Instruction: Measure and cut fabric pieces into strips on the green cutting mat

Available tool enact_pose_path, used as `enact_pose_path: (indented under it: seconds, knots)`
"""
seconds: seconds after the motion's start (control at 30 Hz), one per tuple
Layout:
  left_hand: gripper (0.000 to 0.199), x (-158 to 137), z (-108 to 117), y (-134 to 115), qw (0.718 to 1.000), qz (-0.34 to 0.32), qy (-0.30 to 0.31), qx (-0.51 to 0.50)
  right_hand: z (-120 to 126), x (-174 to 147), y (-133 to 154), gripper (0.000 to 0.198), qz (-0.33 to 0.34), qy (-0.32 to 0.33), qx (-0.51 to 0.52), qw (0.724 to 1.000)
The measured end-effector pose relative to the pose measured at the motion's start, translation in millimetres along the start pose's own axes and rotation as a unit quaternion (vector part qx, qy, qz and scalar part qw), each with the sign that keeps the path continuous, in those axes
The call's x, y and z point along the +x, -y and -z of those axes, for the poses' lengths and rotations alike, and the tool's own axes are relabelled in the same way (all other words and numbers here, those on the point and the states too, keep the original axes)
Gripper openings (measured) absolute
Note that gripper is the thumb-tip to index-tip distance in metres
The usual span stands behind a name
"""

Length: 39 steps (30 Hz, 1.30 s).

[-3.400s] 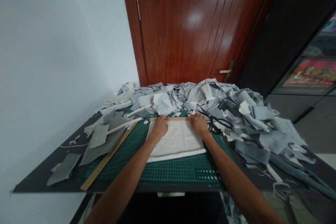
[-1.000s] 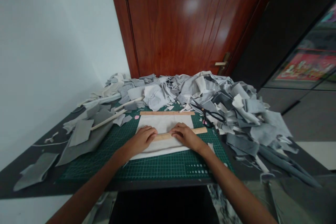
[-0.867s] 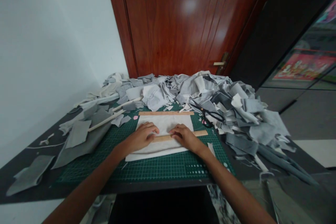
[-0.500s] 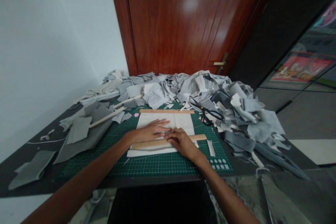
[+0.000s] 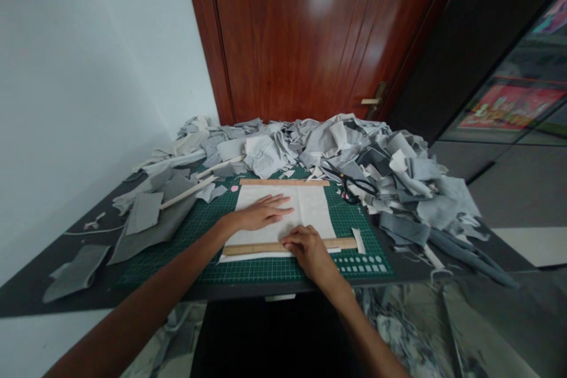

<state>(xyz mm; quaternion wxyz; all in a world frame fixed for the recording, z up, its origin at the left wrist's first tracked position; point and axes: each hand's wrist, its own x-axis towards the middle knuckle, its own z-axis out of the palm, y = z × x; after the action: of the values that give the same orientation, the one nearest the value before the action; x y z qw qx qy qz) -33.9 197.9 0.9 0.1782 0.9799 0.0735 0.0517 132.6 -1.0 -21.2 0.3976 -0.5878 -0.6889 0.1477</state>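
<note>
In the head view, the white cloth (image 5: 312, 207) lies flat at centre frame, far ruler (image 5: 283, 182) along its top, near ruler (image 5: 252, 248) across its lower part. No marking shows; what remains is unclear. The left hand (image 5: 263, 212) presses it, grip spread, holding nothing; the right hand (image 5: 305, 246) bunches its fingers at the near ruler, their hold hidden.

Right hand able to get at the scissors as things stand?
Probably yes: nothing seems to cover the scissors or stand between. The right hand would have to leave the near ruler.
</note>
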Motion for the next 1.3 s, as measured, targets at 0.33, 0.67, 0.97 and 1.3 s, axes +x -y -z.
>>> enact_pose_path:
  seconds: [0.33, 0.67, 0.97, 1.3]
  knots:
    - [0.045, 1, 1, -1, 1.0, 0.005, -0.004, -0.011, 3, -16, 15, 0.026, -0.022, 0.0, 0.017, 1.0]
    - [0.053, 3, 0, -1, 1.0, 0.008, 0.019, -0.009, 1, -31, 19, 0.031, -0.002, -0.023, 0.029, 0.999]
    - [0.055, 3, -1, 1, 1.0, -0.004, 0.023, 0.014, 4, -35, 28, 0.029, -0.012, -0.015, 0.013, 1.0]
    - [0.055, 2, -4, 2, 1.0, -0.008, 0.015, 0.02, 6, -40, 34, 0.03, -0.009, -0.019, 0.001, 1.0]
